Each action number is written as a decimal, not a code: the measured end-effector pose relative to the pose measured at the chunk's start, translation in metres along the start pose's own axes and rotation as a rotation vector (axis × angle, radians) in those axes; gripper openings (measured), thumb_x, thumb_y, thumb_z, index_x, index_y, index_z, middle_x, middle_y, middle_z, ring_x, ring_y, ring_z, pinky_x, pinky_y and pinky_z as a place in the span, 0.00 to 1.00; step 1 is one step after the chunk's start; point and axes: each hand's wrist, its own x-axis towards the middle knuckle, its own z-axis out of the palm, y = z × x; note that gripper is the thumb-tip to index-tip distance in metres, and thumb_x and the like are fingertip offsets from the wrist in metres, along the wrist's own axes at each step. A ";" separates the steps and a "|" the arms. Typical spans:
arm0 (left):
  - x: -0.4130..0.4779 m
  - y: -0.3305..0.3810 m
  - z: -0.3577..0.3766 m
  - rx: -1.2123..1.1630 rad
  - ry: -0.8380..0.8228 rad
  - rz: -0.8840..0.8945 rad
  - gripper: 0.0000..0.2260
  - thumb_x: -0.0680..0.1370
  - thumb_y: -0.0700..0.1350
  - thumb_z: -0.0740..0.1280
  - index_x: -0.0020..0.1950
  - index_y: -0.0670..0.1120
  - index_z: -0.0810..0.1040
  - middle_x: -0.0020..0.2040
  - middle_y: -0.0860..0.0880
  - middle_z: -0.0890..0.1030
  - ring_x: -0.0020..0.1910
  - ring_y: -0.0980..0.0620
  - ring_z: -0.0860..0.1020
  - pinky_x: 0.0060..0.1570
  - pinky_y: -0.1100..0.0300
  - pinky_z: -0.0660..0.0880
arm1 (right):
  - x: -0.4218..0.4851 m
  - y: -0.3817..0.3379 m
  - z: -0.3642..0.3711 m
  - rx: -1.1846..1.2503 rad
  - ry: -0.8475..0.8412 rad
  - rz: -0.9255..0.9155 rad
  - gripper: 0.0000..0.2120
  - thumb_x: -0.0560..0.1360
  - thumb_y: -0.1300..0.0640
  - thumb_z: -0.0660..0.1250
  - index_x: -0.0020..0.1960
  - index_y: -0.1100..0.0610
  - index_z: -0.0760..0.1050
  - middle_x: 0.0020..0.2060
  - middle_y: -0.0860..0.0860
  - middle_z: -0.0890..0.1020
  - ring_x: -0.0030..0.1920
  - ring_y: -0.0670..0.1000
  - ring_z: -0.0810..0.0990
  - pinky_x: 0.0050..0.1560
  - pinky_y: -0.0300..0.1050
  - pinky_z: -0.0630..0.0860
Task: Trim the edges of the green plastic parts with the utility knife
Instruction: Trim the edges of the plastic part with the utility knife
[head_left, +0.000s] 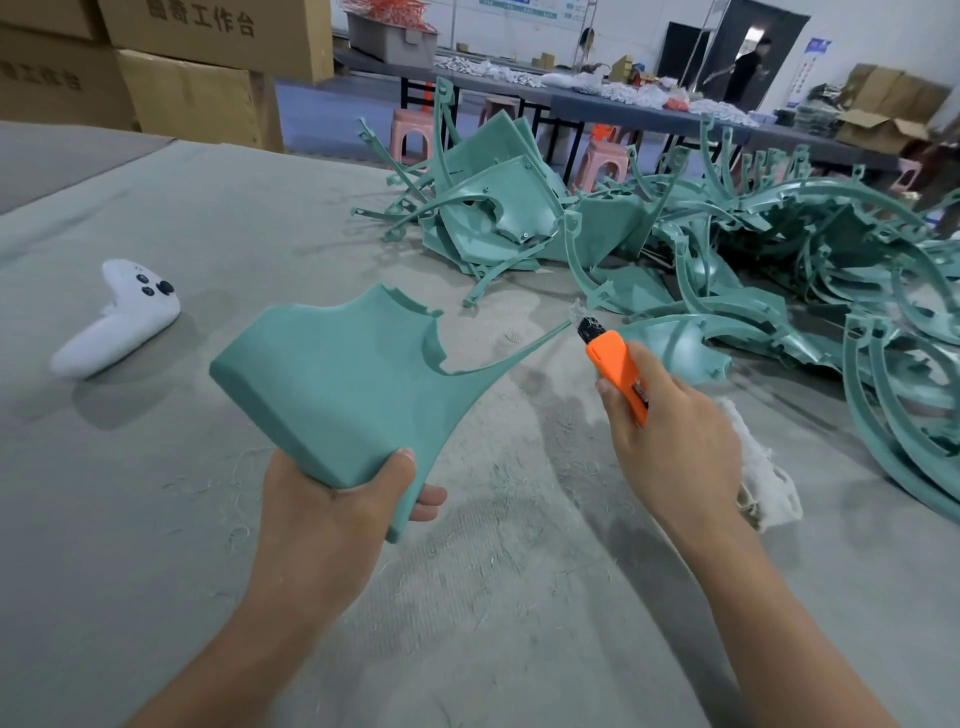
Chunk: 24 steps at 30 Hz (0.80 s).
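Observation:
My left hand (332, 499) grips the near corner of a green plastic part (343, 379), a flat shell with a curved cut-out and a long thin tip pointing right. It is held up above the grey cloth table. My right hand (675, 441) holds an orange utility knife (615, 371), its blade just beside the thin tip of the part. A large pile of green plastic parts (701, 249) lies at the far right of the table.
A white game controller (119, 319) lies on the grey cloth table (156, 519) at left. A white rag (763, 467) sits near my right wrist. Cardboard boxes (197, 78) stand at back left. Pink stools, long tables and a person are in the background.

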 end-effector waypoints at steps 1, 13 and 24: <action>0.000 0.000 0.000 0.001 0.001 -0.005 0.03 0.74 0.37 0.68 0.42 0.45 0.78 0.30 0.47 0.83 0.29 0.49 0.83 0.28 0.67 0.76 | 0.000 0.000 0.000 -0.009 0.012 -0.002 0.20 0.81 0.45 0.60 0.68 0.53 0.73 0.39 0.52 0.81 0.32 0.53 0.69 0.28 0.41 0.59; 0.007 0.001 -0.003 -0.094 0.139 -0.043 0.02 0.74 0.36 0.68 0.44 0.42 0.78 0.30 0.47 0.83 0.29 0.50 0.83 0.25 0.68 0.74 | -0.006 -0.013 -0.007 0.119 0.043 -0.127 0.19 0.77 0.48 0.70 0.66 0.52 0.76 0.38 0.50 0.81 0.31 0.50 0.73 0.28 0.37 0.61; 0.012 0.001 -0.007 -0.274 0.094 -0.010 0.07 0.75 0.34 0.67 0.51 0.42 0.78 0.37 0.48 0.85 0.34 0.41 0.84 0.33 0.52 0.82 | -0.017 -0.033 -0.014 0.358 -0.221 -0.208 0.19 0.80 0.36 0.48 0.53 0.48 0.69 0.35 0.46 0.80 0.33 0.50 0.81 0.38 0.55 0.76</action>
